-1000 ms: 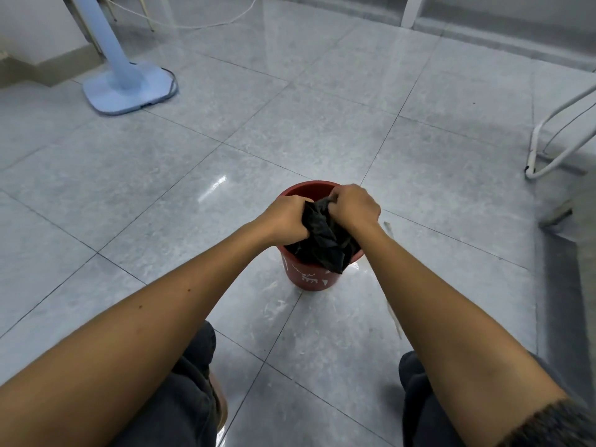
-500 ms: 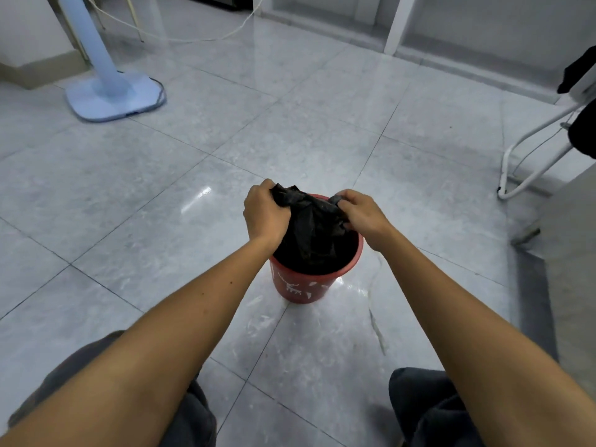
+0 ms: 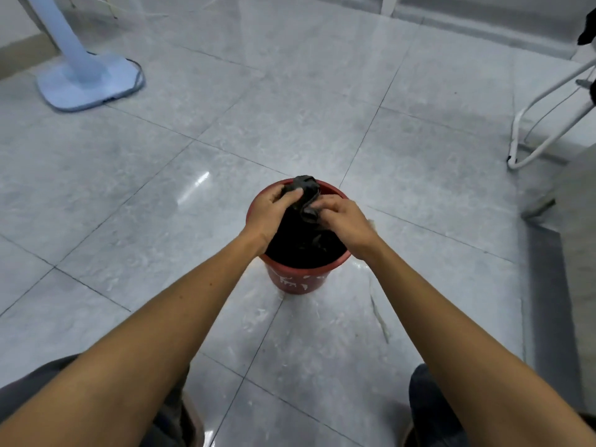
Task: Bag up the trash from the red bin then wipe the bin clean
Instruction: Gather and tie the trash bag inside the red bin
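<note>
In the head view, the left hand (image 3: 269,209) and right hand (image 3: 343,221) have drawn closer than half a second ago, both pinching the gathered black plastic trash bag (image 3: 306,191) over the round red plastic bin (image 3: 298,280) on the grey tiled floor (image 3: 290,117); the bin's white markings are unreadable.

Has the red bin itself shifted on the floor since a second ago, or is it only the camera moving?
Cannot tell for sure. The red bin sits beside the same tile joint crossing as earlier, so probably only the camera moved.
</note>
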